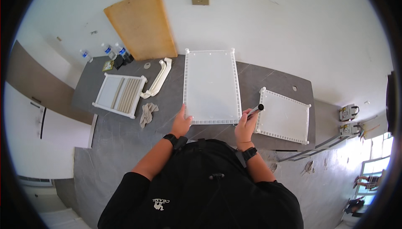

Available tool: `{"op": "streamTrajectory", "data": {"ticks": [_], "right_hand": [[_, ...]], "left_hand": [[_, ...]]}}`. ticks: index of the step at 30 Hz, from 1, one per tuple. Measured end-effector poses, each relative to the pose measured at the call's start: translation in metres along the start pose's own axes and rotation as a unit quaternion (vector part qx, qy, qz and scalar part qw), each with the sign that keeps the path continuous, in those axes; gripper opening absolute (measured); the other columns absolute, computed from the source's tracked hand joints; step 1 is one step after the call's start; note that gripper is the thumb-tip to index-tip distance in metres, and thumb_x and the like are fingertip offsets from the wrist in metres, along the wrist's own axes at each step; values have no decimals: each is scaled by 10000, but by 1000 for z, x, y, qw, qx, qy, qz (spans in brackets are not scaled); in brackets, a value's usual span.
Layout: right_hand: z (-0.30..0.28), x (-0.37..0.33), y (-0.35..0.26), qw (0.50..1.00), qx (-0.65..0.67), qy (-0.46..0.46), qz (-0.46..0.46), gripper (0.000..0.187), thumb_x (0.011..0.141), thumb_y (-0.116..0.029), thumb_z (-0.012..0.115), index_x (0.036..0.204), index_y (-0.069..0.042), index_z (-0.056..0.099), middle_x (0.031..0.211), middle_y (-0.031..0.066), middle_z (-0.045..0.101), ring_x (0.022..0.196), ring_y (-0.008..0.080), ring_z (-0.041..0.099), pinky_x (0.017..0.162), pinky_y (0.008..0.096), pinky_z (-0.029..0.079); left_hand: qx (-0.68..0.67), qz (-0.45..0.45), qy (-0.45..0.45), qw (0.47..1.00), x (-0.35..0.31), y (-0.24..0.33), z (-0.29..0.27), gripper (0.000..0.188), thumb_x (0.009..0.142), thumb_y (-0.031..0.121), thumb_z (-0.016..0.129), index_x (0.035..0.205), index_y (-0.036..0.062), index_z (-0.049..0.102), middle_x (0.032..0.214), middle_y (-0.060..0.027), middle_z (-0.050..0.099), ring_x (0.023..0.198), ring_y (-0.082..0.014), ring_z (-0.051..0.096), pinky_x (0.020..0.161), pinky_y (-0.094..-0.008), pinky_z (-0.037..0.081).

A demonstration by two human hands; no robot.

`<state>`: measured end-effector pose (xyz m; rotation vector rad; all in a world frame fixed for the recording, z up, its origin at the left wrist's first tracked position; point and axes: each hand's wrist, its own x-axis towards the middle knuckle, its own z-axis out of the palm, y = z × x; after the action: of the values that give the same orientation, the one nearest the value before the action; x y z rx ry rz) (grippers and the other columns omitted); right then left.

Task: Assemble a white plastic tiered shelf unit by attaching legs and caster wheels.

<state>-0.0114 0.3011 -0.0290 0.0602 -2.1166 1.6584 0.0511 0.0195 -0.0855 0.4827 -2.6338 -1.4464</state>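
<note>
A white plastic shelf panel (211,86) with a slotted rim and corner sockets stands in front of me. My left hand (181,122) is closed on its near left corner, thumb on the rim. My right hand (246,129) is at the near right corner, its fingers wrapped round a short, dark metal tube (256,111). The tube points away to the right, its open end showing. Whether the right fingers also touch the panel, I cannot tell. A second white shelf panel (284,116) lies on the grey table to the right of that hand.
On the grey table (167,99) at left lie another white panel (106,89) bearing beige strips (128,95), white curved plastic pieces (158,78) and a crumpled cloth (148,114). Bottles (109,51) stand at the far left. A wooden board (142,24) leans on the wall.
</note>
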Motion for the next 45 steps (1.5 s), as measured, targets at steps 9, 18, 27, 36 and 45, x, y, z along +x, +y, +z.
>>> {"op": "streamTrajectory", "data": {"ticks": [9, 18, 27, 36, 45], "right_hand": [[-26, 47, 5, 961, 136, -212, 110, 311, 1000, -156, 640, 727, -25, 570, 635, -13, 497, 601, 71, 443, 554, 284, 363], [-18, 30, -9, 986, 120, -104, 44, 27, 972, -55, 579, 977, -31, 569, 830, 19, 554, 732, 98, 507, 676, 267, 432], [-15, 41, -58, 991, 130, 10, 15, 126, 1013, -123, 542, 923, -35, 554, 811, -3, 525, 718, 84, 469, 642, 259, 393], [-56, 85, -38, 865, 263, -417, 95, 252, 974, -141, 634, 756, -37, 561, 639, -18, 506, 615, 74, 457, 572, 261, 362], [-8, 26, -75, 991, 113, 49, 50, 158, 1031, -136, 582, 912, -55, 517, 802, 13, 510, 718, 82, 456, 655, 237, 379]], "left_hand": [[26, -35, -41, 998, -2, 4, -2, 802, 930, 174, 645, 1588, -32, 237, 1429, -315, 538, 1312, -418, 549, 1087, -428, 432], [37, -9, -27, 999, 0, 7, 0, 805, 942, 231, 629, 1587, -40, 231, 1444, -346, 506, 1351, -444, 506, 1124, -438, 400], [7, 19, -12, 1000, 6, 1, 5, 781, 949, 172, 627, 1586, -37, 227, 1362, -351, 556, 1256, -474, 554, 1065, -469, 440], [59, -8, -42, 997, 3, 3, 2, 788, 956, 202, 634, 1604, 10, 229, 1314, -342, 580, 1205, -466, 584, 1032, -473, 457], [40, 26, -5, 999, -3, -6, 5, 785, 952, 191, 629, 1597, -6, 228, 1313, -328, 590, 1211, -458, 582, 1032, -477, 455]]}}
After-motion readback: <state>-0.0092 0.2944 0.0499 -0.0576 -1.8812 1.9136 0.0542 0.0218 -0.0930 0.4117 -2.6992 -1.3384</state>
